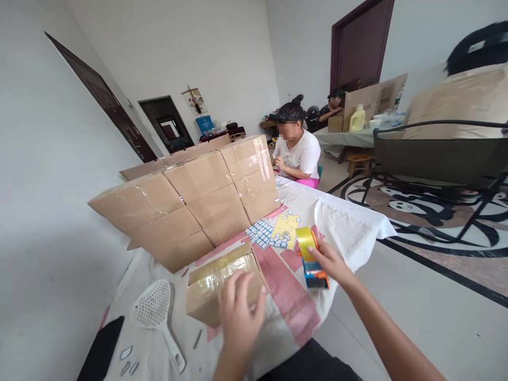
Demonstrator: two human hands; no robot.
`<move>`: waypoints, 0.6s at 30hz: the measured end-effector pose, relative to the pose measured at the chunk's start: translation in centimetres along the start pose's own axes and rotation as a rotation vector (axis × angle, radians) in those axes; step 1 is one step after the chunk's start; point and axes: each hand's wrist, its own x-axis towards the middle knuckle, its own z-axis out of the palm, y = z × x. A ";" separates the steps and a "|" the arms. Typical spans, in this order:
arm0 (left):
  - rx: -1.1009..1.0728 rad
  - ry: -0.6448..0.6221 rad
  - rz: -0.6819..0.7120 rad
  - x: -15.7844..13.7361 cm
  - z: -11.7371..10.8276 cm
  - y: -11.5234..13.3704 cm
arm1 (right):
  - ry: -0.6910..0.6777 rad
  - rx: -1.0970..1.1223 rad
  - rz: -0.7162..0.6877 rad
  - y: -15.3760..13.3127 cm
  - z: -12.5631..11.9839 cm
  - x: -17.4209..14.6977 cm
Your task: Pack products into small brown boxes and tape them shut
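A small cardboard box sits on the table in front of me, with shiny tape over its top. My left hand is at the near side of this box, slightly blurred, its fingers curved and apart with nothing seen in them. Whether the fingertips touch the cardboard I cannot tell. To the right of the box, my right hand grips a tape dispenser with a yellow roll, held above the table's right side. A white slotted skimmer lies left of the box.
A wall of stacked cardboard boxes stands across the table's far side. Yellow and blue-white paper pieces lie behind the dispenser. A person in a white shirt sits beyond, and a chair stands at right.
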 end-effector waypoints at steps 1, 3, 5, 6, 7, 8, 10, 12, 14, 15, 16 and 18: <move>-0.137 -0.023 -0.019 -0.5 0.6 1.3 | 0.015 0.020 -0.028 -0.8 1.3 -1.4; -0.418 -0.169 -0.091 -1.5 2.1 3.9 | 0.022 0.044 -0.082 -1.9 3.9 -3.8; -0.687 -0.259 -0.217 -2.5 3.6 6.3 | 0.027 0.057 -0.136 -2.4 5.8 -5.4; -0.796 -0.246 -0.310 -3.0 4.1 7.3 | 0.028 0.065 -0.161 -2.3 6.5 -5.8; -0.880 -0.208 -0.416 -3.5 4.6 8.3 | 0.034 0.070 -0.184 -2.2 6.9 -6.1; -0.938 -0.165 -0.519 -3.9 4.8 9.1 | 0.046 0.072 -0.206 -1.9 7.0 -6.2; -0.994 -0.118 -0.646 -4.9 4.8 10.4 | 0.087 0.064 -0.234 -1.1 6.7 -6.1; -1.026 -0.162 -0.619 -6.0 4.5 11.2 | 0.190 0.061 -0.214 -0.4 5.9 -5.6; -1.018 -0.232 -0.530 -7.0 4.3 11.4 | 0.349 0.139 -0.131 -0.2 5.0 -4.6; -0.987 -0.263 -0.504 -7.5 4.3 11.3 | 0.436 0.219 -0.084 -0.4 4.6 -4.0; -0.944 -0.297 -0.493 -7.8 4.3 11.0 | 0.525 0.315 -0.046 -0.7 4.4 -3.4; -0.822 -0.346 -0.455 -8.1 4.6 10.0 | 0.655 0.474 -0.008 -2.0 4.1 -2.9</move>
